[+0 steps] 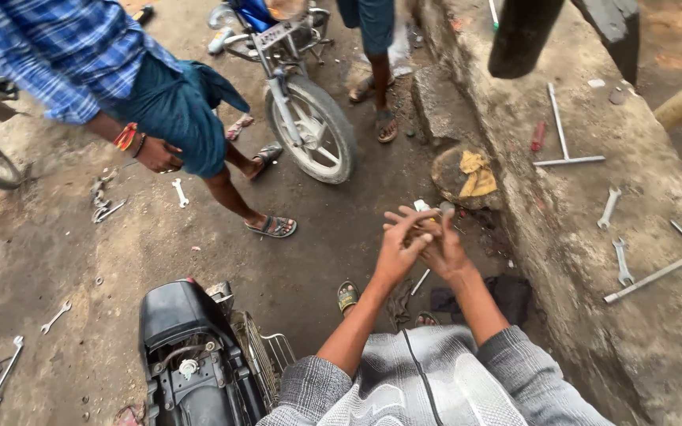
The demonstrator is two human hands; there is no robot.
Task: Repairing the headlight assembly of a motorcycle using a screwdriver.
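Observation:
My left hand and my right hand are pressed together in front of me, fingers spread and overlapping. A small pale object shows at their top edge; I cannot tell what it is or which hand holds it. Both forearms reach out from grey patterned sleeves. Below my hands, on the dirt, lies a thin metal rod next to my sandalled foot.
A motorcycle rear stands at lower left. A person in a blue checked shirt bends at upper left beside another motorcycle's wheel. Spanners and T-handled wrenches lie on the concrete ledge at right. A yellow rag rests on a stone.

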